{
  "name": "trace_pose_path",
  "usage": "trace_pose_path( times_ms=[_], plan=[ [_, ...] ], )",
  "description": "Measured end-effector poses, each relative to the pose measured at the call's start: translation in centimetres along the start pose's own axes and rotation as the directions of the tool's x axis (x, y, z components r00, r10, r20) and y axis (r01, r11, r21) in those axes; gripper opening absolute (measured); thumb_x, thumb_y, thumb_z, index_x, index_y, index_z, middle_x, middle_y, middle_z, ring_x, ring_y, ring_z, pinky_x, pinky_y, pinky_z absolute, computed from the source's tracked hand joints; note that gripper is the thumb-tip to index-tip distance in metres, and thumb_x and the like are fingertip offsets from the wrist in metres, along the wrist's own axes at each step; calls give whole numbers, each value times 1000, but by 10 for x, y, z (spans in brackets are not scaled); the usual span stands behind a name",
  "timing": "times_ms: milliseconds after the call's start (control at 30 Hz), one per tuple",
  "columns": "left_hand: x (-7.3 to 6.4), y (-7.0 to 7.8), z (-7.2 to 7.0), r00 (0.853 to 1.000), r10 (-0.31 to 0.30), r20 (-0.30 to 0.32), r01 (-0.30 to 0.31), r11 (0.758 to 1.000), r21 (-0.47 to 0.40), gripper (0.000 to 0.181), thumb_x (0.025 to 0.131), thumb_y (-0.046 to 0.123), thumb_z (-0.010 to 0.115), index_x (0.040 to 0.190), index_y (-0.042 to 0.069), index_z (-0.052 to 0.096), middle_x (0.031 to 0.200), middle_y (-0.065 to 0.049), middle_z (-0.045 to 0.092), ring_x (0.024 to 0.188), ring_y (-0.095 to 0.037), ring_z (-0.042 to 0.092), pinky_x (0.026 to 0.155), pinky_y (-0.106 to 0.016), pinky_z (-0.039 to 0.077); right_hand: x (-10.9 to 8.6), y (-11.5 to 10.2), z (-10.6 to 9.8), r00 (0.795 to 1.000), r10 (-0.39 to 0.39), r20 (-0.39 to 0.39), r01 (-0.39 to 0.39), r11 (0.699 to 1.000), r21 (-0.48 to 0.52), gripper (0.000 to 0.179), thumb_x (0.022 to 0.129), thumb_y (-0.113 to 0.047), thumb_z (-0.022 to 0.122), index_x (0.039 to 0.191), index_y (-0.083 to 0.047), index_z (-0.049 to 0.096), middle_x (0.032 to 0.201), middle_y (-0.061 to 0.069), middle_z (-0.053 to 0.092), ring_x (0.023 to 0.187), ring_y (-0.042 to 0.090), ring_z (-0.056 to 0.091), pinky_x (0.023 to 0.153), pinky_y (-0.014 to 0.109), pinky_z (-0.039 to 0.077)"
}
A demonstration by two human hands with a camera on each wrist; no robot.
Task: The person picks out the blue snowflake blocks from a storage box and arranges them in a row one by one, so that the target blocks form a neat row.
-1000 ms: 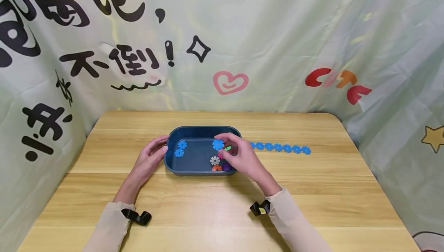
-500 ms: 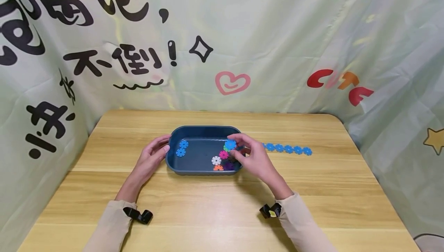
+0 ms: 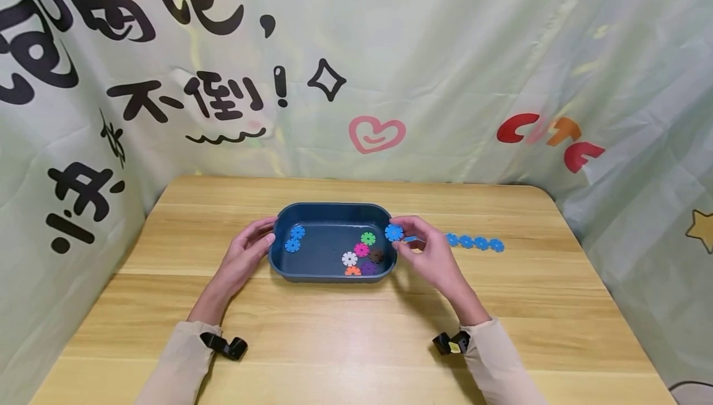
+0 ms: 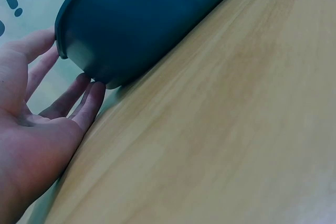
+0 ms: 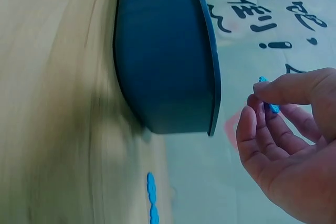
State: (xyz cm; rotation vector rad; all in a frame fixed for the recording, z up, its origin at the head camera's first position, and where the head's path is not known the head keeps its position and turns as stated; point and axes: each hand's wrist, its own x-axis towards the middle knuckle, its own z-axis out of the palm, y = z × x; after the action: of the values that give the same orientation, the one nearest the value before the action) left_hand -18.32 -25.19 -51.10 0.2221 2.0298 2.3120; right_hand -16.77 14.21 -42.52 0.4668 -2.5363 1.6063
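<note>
A dark blue tray [image 3: 312, 278] sits on the wooden table. My left hand [image 3: 247, 253] rests at its left end; in the left wrist view the fingertips touch the outer wall and rim. Over the tray's right rim, my right hand [image 3: 426, 250] pinches a blue notched plastic disc [image 3: 393, 233] between thumb and fingers; the right wrist view shows this disc [image 5: 274, 108] edge-on. Two blue discs [image 3: 295, 239] lie inside at the left. At the right inside are green [image 3: 368, 239], pink [image 3: 361, 250], white [image 3: 350, 259], brown, purple and orange discs.
A row of several blue discs [image 3: 466, 241] lies on the table right of the tray, its near end partly hidden behind my right hand. A printed cloth [image 3: 445, 70] hangs behind the table [image 3: 334, 343]. Each wrist carries a small black camera.
My right hand has moved right with the blue disc, from above the tray's inside to its right rim, uncovering the coloured discs. The left hand stays at the tray's left end.
</note>
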Motion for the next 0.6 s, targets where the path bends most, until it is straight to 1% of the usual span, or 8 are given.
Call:
trace_pose_path(
  times_ms=[133, 400, 600],
  plan=[
    [1, 0, 0, 1000, 2, 3, -2, 1000, -1, 47, 106, 14, 59, 150, 2, 47, 148, -17, 47, 127, -22, 51, 99, -28, 54, 0, 4, -7, 1000, 1, -21, -1, 1000, -16, 40, 90, 4, 75, 129, -2, 66, 115, 14, 71, 99, 28, 65, 82, 39, 60],
    [0, 1, 1, 1000, 5, 11, -5, 1000, -9, 48, 106, 15, 60, 150, 2, 47, 148, -16, 47, 127, -22, 52, 98, -28, 54, 1, 13, -21, 998, 28, -53, -29, 999, -14, 37, 91, 2, 76, 126, -5, 68, 112, 13, 71, 100, 27, 66, 82, 32, 59],
    [-1, 1, 1, 1000, -4, 6, 4, 1000, 4, 48, 106, 16, 60, 150, 4, 47, 148, -15, 46, 128, -22, 51, 99, -28, 54, 2, 23, -30, 997, 47, -66, -49, 998, -29, 38, 92, 2, 74, 129, -4, 67, 114, 15, 69, 101, 28, 64, 79, 26, 57]
  ],
)
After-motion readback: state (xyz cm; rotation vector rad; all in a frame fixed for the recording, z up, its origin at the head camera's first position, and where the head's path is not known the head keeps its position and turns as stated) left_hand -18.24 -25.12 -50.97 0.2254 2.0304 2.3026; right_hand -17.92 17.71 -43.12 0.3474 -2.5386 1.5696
